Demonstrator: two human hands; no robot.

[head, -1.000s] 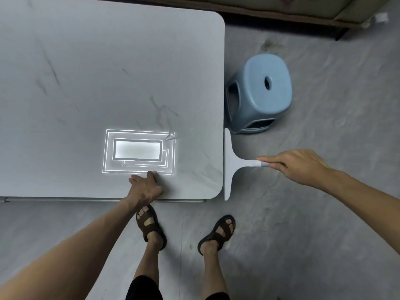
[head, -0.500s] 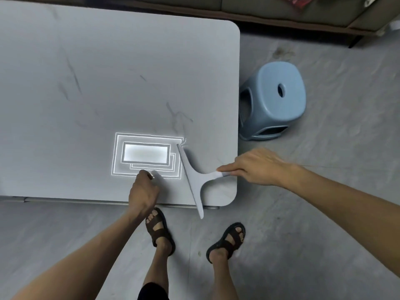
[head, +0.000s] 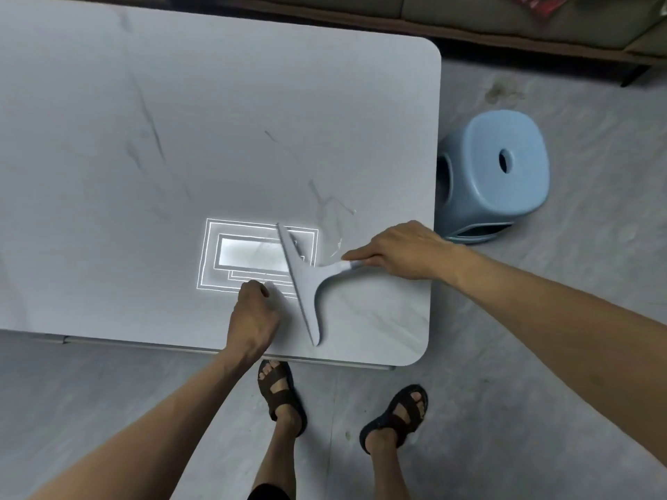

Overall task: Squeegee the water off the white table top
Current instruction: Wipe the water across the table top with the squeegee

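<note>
Squeegee (head: 303, 279), white T-shaped plastic, on marbled table top (head: 216, 120), grasped by right hand (head: 400, 250); left hand (head: 252, 319) clenched.

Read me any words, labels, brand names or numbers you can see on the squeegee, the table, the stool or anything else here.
No text can be read anywhere in this view.
Squeegee: plain, no brand or label showing.
White table top: grey veining and a bright rectangular light reflection, no writing.
Blue stool: plain.
Red item at the top edge: too blurred to tell.
</note>
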